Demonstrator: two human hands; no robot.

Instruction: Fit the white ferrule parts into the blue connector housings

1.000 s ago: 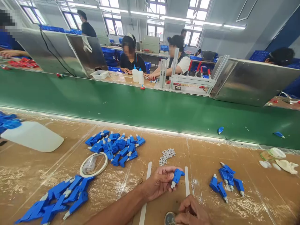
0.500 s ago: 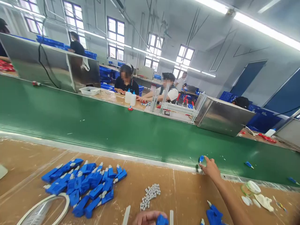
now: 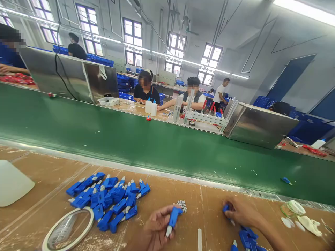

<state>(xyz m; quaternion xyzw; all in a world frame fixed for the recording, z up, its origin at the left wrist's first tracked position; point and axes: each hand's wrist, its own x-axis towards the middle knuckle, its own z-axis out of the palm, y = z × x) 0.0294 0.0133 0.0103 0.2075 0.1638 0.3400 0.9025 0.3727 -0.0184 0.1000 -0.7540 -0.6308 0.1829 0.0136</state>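
My left hand (image 3: 158,225) is closed on a blue plastic piece with a whitish tip (image 3: 173,219), held above the brown tabletop with the tip toward me. In my right hand (image 3: 242,211) is another blue plastic piece (image 3: 225,208), gripped by the fingers and partly hidden. Just below that hand lie a few more blue pieces (image 3: 247,238). Small grey cylinders (image 3: 182,205) are partly covered by my left hand. To its left spreads a pile of similar blue pieces (image 3: 112,197) with whitish tips.
A green conveyor belt (image 3: 110,139) runs across beyond the metal edge strip. One blue piece (image 3: 286,180) lies on it. On the table are a roll of tape (image 3: 90,225), a glass jar (image 3: 293,209) and a white cloth (image 3: 310,225). Co-workers sit across the belt.
My right hand has come back from the belt's edge to above the table with a blue piece. My left hand and its blue piece have risen further into view. The camera view has shifted.
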